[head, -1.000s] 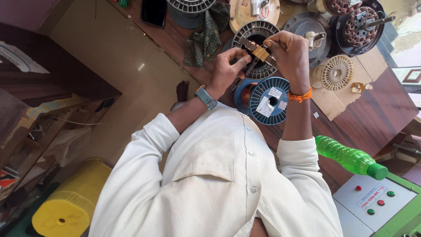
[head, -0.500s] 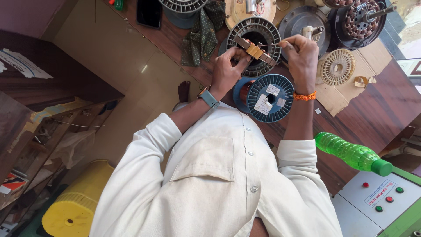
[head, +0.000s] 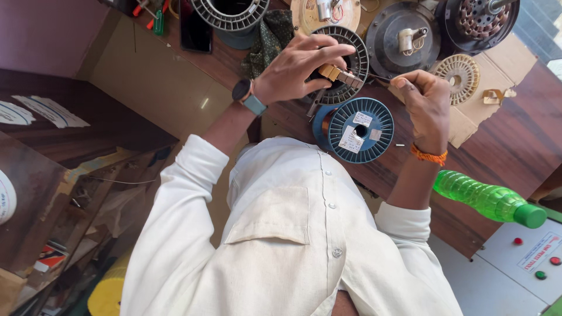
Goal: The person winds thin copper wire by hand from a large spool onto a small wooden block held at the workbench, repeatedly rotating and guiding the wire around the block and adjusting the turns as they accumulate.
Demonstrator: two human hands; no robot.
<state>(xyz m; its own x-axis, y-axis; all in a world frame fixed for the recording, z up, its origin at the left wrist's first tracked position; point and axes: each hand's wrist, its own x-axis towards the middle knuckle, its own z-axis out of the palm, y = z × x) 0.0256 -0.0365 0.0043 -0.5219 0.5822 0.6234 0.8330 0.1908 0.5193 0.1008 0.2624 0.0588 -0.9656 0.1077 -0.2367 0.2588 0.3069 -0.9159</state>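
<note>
Stator core sat near the workbench far edge, left hand fingers pinched on a tan slot piece at its rim, right hand curled shut on thin wire, blue spool just beside.

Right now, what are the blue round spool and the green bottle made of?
The blue round spool looks like moulded plastic: matte, with evenly ribbed spokes on its flange. The wire wound on its core looks like copper, shiny and orange-brown. The green bottle lying on the dark wooden table seems thin clear-tinted plastic, since light shines through its ridged side; its cap is solid green plastic.
</note>
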